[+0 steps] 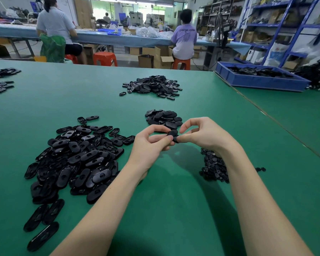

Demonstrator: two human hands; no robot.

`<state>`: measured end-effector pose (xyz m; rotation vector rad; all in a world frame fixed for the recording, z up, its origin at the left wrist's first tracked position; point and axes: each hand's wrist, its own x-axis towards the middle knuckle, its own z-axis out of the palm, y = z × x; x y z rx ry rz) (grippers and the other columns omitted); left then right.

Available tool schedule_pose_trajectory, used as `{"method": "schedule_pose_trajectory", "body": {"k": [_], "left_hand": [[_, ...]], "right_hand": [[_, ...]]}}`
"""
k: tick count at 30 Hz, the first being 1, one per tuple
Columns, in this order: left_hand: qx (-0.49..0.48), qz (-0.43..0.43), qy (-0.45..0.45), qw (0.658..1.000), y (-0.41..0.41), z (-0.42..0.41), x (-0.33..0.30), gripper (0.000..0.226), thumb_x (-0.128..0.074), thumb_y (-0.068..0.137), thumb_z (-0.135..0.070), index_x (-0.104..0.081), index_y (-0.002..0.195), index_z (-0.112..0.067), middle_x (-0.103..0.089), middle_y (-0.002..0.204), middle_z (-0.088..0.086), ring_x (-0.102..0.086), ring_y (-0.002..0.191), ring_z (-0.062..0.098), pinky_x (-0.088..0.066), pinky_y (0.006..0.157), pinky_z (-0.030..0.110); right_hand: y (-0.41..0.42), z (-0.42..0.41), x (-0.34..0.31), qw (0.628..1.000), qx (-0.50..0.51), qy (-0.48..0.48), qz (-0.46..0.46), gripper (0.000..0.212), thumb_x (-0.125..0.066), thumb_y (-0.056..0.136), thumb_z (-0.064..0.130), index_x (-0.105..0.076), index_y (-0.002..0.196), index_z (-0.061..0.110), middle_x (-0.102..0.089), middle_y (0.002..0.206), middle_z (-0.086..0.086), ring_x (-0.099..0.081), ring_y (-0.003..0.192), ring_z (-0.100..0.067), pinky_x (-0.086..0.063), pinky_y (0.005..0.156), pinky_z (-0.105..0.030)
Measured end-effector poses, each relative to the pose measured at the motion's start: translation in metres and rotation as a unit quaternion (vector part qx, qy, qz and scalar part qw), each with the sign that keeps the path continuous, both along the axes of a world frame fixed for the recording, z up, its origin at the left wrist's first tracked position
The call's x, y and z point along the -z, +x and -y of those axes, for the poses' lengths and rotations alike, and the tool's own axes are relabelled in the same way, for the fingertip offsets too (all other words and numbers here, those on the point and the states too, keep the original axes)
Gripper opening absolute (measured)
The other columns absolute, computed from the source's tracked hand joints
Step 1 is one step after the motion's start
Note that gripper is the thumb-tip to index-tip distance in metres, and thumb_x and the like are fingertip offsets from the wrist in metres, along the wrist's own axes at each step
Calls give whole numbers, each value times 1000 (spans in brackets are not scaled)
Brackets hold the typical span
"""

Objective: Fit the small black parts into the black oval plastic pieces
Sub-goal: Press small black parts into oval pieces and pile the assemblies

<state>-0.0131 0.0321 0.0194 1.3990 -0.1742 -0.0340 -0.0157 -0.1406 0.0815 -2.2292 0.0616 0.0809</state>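
Note:
Above the green table (174, 200), my left hand (150, 143) and my right hand (203, 133) meet around one black oval piece (172, 134). Both pinch it between thumb and fingers; the fingers hide most of it, and I cannot tell whether a small part sits in it. A big heap of black oval pieces (78, 159) lies to the left of my left forearm. A heap of small black parts (213, 167) lies under my right wrist, partly hidden. Just beyond my hands sits a smaller pile of oval pieces (163, 117).
Another pile of oval pieces (153, 85) lies farther back at centre, and more piles (0, 78) lie at the far left edge. A blue bin (259, 78) of black parts stands at the back right. Two people sit at a distant bench, backs turned.

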Motion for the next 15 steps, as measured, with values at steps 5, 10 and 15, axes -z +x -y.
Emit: {"method": "schedule_pose_trajectory", "body": {"k": [5,10,15], "left_hand": [[-2,1,-4,1000,0,0,-1,15,-72,88,-3,-68,97,-14,-78,86,10,-75,80,16,-57,72,22],[3,2,9,1000,0,-1,-1,15,-72,89,-3,-67,97,-15,-78,85,9,-74,79,15,-56,72,22],[-8,6,15,1000,-1,0,-2,15,-71,89,-3,-66,97,-15,-78,84,8,-74,79,14,-57,75,22]], "right_hand": [[2,1,2,1000,13,3,4,19,-86,79,29,-69,83,23,-76,85,-8,-53,69,-18,-41,66,-30],[2,0,2,1000,-3,9,6,17,-84,81,27,-68,84,24,-75,79,-2,-47,65,-18,-37,61,-29],[4,-3,3,1000,15,0,16,17,-84,80,29,-68,82,26,-78,85,-1,-47,52,-8,-38,57,-26]]}}
